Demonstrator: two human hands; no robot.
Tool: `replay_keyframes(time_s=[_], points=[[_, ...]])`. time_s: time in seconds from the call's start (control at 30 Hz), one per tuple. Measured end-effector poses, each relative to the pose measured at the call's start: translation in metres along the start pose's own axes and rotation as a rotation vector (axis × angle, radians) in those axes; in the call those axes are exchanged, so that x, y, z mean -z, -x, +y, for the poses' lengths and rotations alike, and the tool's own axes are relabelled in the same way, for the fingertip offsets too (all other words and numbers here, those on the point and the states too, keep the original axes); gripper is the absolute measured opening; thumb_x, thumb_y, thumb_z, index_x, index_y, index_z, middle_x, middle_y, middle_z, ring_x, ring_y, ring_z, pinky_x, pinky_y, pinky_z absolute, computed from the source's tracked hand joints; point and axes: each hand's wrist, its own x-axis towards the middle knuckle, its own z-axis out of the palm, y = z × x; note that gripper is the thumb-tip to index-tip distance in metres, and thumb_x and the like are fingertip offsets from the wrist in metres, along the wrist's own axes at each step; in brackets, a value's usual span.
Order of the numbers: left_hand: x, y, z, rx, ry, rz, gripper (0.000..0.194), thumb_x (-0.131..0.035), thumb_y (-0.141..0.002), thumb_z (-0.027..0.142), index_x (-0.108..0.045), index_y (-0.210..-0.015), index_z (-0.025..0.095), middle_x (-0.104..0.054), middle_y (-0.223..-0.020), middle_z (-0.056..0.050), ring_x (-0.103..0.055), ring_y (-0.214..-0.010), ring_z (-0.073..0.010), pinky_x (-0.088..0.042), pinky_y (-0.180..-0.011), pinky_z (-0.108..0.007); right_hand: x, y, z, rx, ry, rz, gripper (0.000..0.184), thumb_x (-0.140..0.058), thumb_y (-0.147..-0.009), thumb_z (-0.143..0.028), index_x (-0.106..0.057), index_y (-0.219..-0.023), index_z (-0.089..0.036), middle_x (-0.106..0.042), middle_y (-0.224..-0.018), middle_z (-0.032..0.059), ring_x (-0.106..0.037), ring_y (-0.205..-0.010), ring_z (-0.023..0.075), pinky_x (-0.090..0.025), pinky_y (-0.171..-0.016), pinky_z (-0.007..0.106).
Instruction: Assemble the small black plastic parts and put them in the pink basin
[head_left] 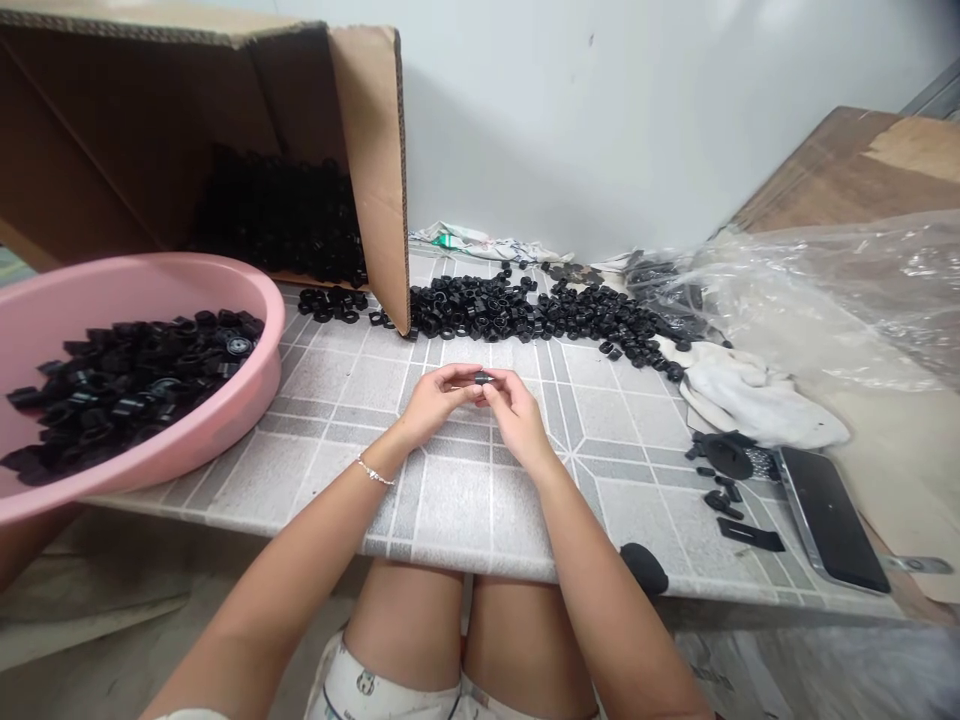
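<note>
Left hand (442, 400), right hand (517, 415) together, fingertips of both pinching small black ring-shaped part (481, 378) (grip firm, centred); pink plastic basin (135, 390) at 9 o'clock.

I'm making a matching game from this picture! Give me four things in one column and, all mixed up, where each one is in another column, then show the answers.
Things:
1. Pink basin
2. Cardboard box
3. Black phone
4. Thin bracelet

Places:
A. Around the left wrist
B. Near the white cloth
C. Behind the basin, with a flap standing up
D. Holding lots of black pieces

Pairs: 1-D, 2-C, 3-B, 4-A
</note>
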Motion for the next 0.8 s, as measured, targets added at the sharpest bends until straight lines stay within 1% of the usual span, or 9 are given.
replay_keyframes(time_s=[0.13,0.2,0.27,0.4,0.5,0.57,0.63,0.7,0.8], points=[[-0.001,0.001,0.0,0.018,-0.009,-0.049,0.041,-0.076,-0.069,0.032,-0.068,-0.106,0.015,-0.071,-0.103,-0.009,-0.065,-0.095,-0.0221,-0.048,-0.092,-0.039,0.002,0.004,-0.003,0.027,0.171,0.035,0.026,-0.048,-0.089,-0.05,-0.051,-0.092,-0.024,-0.06,-0.078,0.0001,-0.058,-0.072,0.018,-0.046,-0.075,0.035],[-0.002,0.003,0.0,0.029,0.003,-0.091,0.039,-0.076,-0.07,0.033,-0.069,-0.104,0.015,-0.071,-0.104,-0.01,-0.064,-0.099,-0.0228,-0.047,-0.094,-0.039,0.003,0.006,-0.007,0.05,0.277,0.06,0.026,-0.042,-0.092,-0.049,-0.048,-0.084,-0.025,-0.054,-0.07,-0.0015,-0.052,-0.067,0.0178,-0.042,-0.072,0.033],[-0.004,0.004,0.002,0.051,0.014,-0.115,0.036,-0.075,-0.071,0.034,-0.07,-0.102,0.015,-0.07,-0.105,-0.01,-0.064,-0.099,-0.0227,-0.047,-0.093,-0.039,0.004,0.007,-0.009,0.063,0.341,0.051,0.028,-0.039,-0.094,-0.049,-0.046,-0.08,-0.026,-0.05,-0.067,-0.002,-0.048,-0.065,0.0179,-0.038,-0.07,0.032],[-0.005,0.006,0.004,0.12,0.069,-0.1,0.035,-0.074,-0.073,0.036,-0.069,-0.101,0.015,-0.07,-0.101,-0.009,-0.065,-0.088,-0.019,-0.05,-0.086,-0.037,0.004,0.007,-0.01,0.072,0.366,0.016,0.025,-0.04,-0.093,-0.048,-0.045,-0.083,-0.026,-0.053,-0.073,-0.0011,-0.049,-0.069,0.0191,-0.035,-0.069,0.031],[-0.004,0.005,0.003,0.116,0.119,-0.135,0.036,-0.072,-0.074,0.036,-0.068,-0.104,0.015,-0.068,-0.104,-0.009,-0.064,-0.087,-0.0175,-0.05,-0.086,-0.036,0.003,0.008,-0.008,0.051,0.354,0.024,0.024,-0.038,-0.094,-0.049,-0.044,-0.085,-0.026,-0.051,-0.073,-0.002,-0.049,-0.067,0.0188,-0.034,-0.067,0.031],[-0.005,0.004,0.0,0.071,0.101,-0.155,0.037,-0.072,-0.074,0.035,-0.066,-0.105,0.016,-0.066,-0.106,-0.009,-0.063,-0.088,-0.0176,-0.05,-0.086,-0.036,0.002,0.008,-0.007,0.029,0.363,0.03,0.026,-0.037,-0.094,-0.049,-0.043,-0.083,-0.027,-0.049,-0.07,-0.0026,-0.047,-0.065,0.0187,-0.033,-0.066,0.031],[-0.006,0.004,-0.003,-0.017,0.016,-0.143,0.034,-0.072,-0.074,0.033,-0.064,-0.103,0.016,-0.065,-0.105,-0.008,-0.063,-0.09,-0.0182,-0.05,-0.086,-0.036,0.001,0.008,-0.005,0.009,0.365,0.044,0.029,-0.037,-0.093,-0.05,-0.043,-0.079,-0.026,-0.048,-0.067,-0.0027,-0.046,-0.064,0.0185,-0.032,-0.065,0.03],[-0.008,0.006,-0.004,-0.143,-0.133,-0.114,0.028,-0.069,-0.077,0.031,-0.063,-0.101,0.017,-0.063,-0.102,-0.008,-0.062,-0.091,-0.0184,-0.05,-0.085,-0.035,0.0,0.007,-0.002,-0.018,0.319,0.064,0.033,-0.038,-0.092,-0.053,-0.044,-0.075,-0.026,-0.048,-0.065,-0.0024,-0.045,-0.063,0.018,-0.031,-0.063,0.03],[-0.01,0.009,-0.003,-0.341,-0.381,-0.082,0.02,-0.062,-0.082,0.025,-0.064,-0.101,0.019,-0.06,-0.097,-0.007,-0.059,-0.091,-0.0182,-0.049,-0.086,-0.035,-0.004,0.004,0.004,-0.07,0.161,0.081,0.041,-0.037,-0.09,-0.061,-0.049,-0.074,-0.025,-0.049,-0.065,-0.0015,-0.044,-0.061,0.0168,-0.033,-0.06,0.03]])
